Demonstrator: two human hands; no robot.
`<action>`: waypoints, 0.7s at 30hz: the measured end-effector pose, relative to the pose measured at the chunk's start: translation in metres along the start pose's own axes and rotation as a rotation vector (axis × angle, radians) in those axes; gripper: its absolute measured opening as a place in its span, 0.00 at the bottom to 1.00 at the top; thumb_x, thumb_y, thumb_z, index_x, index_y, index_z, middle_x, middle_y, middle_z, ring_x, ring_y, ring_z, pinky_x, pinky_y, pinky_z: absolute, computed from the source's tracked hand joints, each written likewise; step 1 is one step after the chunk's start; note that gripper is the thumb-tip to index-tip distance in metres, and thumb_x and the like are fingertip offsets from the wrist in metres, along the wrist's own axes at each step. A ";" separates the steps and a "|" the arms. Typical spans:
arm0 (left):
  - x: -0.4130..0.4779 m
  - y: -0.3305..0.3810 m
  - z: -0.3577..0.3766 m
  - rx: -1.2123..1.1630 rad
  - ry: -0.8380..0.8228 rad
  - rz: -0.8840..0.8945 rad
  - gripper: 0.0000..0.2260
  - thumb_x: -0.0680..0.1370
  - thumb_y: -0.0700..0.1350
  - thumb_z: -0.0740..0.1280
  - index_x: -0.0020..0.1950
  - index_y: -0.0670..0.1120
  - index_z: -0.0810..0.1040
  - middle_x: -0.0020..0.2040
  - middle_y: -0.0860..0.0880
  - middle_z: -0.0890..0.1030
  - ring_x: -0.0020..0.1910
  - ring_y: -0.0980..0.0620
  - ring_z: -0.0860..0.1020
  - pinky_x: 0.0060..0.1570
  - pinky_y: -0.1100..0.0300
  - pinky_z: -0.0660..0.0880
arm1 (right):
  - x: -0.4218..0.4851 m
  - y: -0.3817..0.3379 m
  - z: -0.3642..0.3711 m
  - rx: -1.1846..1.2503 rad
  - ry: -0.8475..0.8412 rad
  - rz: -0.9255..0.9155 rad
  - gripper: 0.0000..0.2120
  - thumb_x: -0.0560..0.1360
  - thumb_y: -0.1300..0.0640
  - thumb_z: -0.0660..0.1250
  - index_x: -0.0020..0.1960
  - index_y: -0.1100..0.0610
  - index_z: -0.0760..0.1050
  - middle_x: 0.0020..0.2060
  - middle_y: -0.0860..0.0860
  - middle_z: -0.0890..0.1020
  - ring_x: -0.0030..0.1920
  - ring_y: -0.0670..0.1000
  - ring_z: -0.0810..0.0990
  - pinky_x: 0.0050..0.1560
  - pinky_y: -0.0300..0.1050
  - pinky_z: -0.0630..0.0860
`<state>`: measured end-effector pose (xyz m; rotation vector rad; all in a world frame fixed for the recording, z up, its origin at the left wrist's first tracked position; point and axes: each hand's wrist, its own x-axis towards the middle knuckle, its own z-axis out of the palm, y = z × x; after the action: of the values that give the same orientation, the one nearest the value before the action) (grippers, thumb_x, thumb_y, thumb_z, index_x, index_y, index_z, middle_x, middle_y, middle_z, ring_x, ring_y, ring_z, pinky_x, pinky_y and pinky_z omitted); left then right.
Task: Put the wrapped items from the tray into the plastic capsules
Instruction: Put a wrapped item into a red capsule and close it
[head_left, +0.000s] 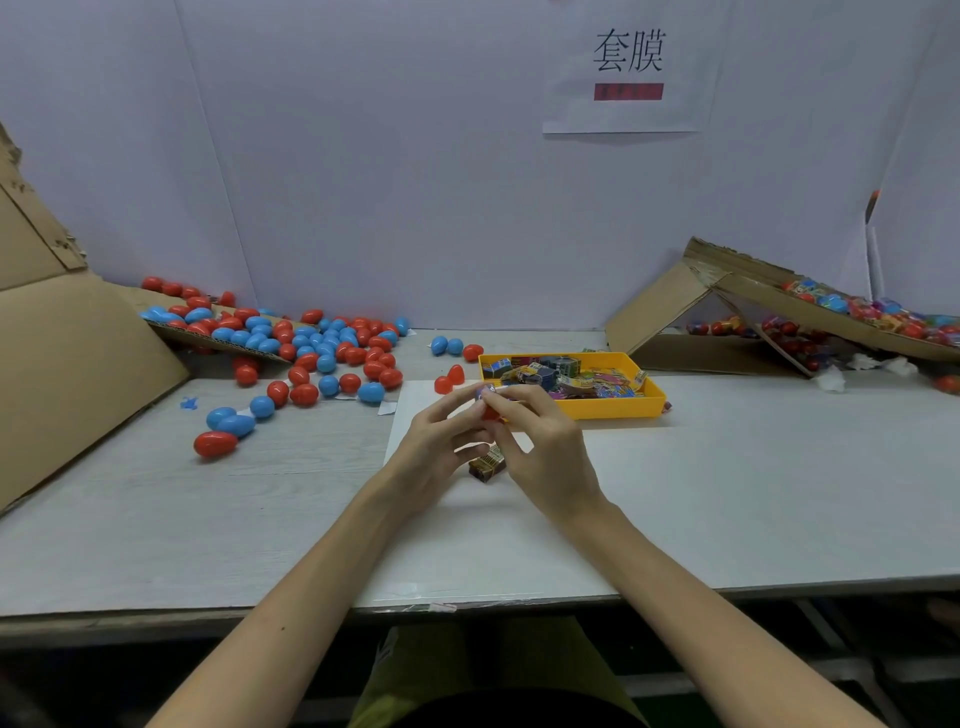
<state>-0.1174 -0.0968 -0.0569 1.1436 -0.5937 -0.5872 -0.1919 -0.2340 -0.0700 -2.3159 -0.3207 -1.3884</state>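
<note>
My left hand (441, 436) and my right hand (540, 447) meet above the white sheet in the middle of the table. Between their fingertips they hold a red capsule half (490, 413) with a small wrapped item (485, 393) at its top. A second wrapped item (487, 464), brown and gold, is under my right hand's lower fingers; whether they hold it I cannot tell. The yellow tray (613, 408) with several colourful wrapped items stands just right of my hands. Two red capsule halves (450, 379) lie left of the tray.
Several red and blue egg capsules (322, 353) spill from a cardboard flap (78, 358) at the left. At the right a cardboard ramp (753, 296) carries film-wrapped finished eggs (878, 312). A white wall with a paper sign (628, 67) closes the back.
</note>
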 end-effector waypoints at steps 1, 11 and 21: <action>0.000 0.000 0.000 0.002 -0.001 -0.010 0.20 0.75 0.49 0.69 0.66 0.49 0.78 0.49 0.44 0.82 0.48 0.50 0.80 0.50 0.57 0.77 | 0.000 0.000 0.000 0.002 0.007 0.009 0.16 0.74 0.64 0.72 0.62 0.62 0.79 0.54 0.56 0.82 0.54 0.50 0.80 0.57 0.33 0.76; 0.001 0.000 -0.003 -0.011 -0.017 -0.027 0.17 0.78 0.45 0.66 0.67 0.48 0.77 0.56 0.43 0.81 0.52 0.48 0.80 0.55 0.55 0.77 | 0.000 0.002 -0.004 0.077 0.060 -0.031 0.14 0.73 0.66 0.73 0.58 0.65 0.82 0.51 0.57 0.84 0.51 0.54 0.83 0.53 0.44 0.81; 0.003 -0.001 -0.004 -0.026 0.024 -0.002 0.12 0.80 0.45 0.65 0.63 0.47 0.79 0.44 0.45 0.84 0.44 0.51 0.83 0.47 0.60 0.80 | 0.000 0.003 0.000 0.091 0.053 0.093 0.15 0.75 0.60 0.72 0.62 0.61 0.79 0.52 0.53 0.84 0.52 0.48 0.81 0.53 0.36 0.78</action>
<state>-0.1124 -0.0963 -0.0585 1.1252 -0.5629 -0.5812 -0.1911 -0.2369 -0.0705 -2.1875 -0.2513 -1.3589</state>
